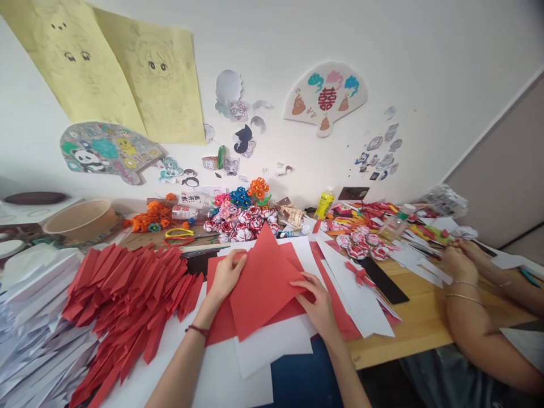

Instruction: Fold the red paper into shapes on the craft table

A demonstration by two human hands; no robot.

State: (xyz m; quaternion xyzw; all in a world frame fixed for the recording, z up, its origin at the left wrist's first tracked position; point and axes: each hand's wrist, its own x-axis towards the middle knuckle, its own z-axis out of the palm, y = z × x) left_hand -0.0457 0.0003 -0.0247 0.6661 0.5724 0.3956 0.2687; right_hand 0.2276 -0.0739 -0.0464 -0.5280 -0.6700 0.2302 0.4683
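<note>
A sheet of red paper (266, 286) is held up in front of me, turned so that one corner points away. My left hand (228, 275) is closed on its left edge, the thumb lying over the paper. At the right corner, my right hand (317, 297) pinches the sheet between thumb and fingers. More red paper (219, 326) lies flat underneath, with white sheets (276, 343) below and around it. To the left spreads a heap of folded red paper strips (131, 289), close to my left forearm.
White folded strips (38, 334) pile up at far left. Paper flowers (242, 221) and a yellow bottle (325, 203) stand along the wall. A black strip (385, 280) lies on the wooden table (419, 326). At right, another person's hands (461, 260) work over papers.
</note>
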